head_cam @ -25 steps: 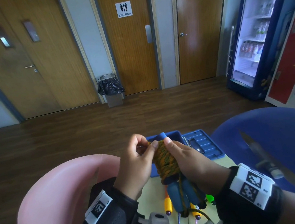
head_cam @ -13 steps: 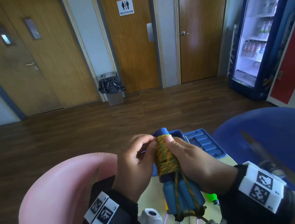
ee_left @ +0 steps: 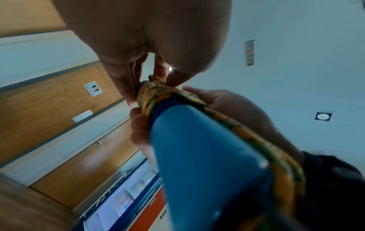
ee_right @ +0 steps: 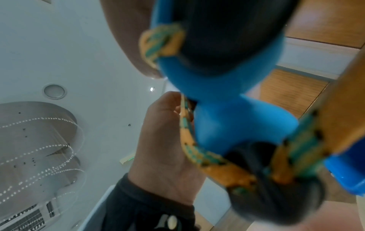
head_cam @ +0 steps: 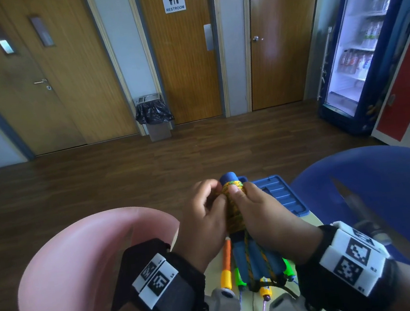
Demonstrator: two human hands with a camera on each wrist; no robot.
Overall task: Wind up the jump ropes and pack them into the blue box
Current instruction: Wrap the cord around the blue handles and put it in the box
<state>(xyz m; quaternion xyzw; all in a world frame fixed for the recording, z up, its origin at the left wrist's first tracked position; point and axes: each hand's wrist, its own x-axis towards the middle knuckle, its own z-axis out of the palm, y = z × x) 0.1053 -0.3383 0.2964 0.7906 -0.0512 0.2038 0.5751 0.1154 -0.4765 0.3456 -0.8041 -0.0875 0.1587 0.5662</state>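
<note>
1. As the head view shows at the lower centre of the frame, the right hand (head_cam: 262,215) is wrapped around a bundle of blue foam handles (head_cam: 255,257) wound with an orange-green rope (head_cam: 234,208). Its thumb presses on the top coils, I think so that they do not slip. The left hand (head_cam: 204,222) pinches the rope near the top of the bundle with curled fingers, probably to tuck the loose end. The blue box (head_cam: 278,193) stands open just behind the hands, near enough for packing. Other rope handles, one of them an orange handle (head_cam: 226,263), lie on the table (head_cam: 212,274) under the bundle, not yet wound. A pink chair (head_cam: 83,266) is at the lower left and a blue chair (head_cam: 382,199) at the right.

2. When we look from the left wrist, the left fingers (ee_left: 126,81) at the upper centre close on the rope end (ee_left: 155,78), above the coils. The right hand (ee_left: 237,109) grips the bundle from behind, in the middle of the frame.

3. Although the right wrist view is blurred, the blue handles (ee_right: 227,81) fill the upper centre with strands of rope (ee_right: 189,150) across them. The left hand (ee_right: 164,140) is at the lower centre, touching one strand. The box is not visible here.
</note>
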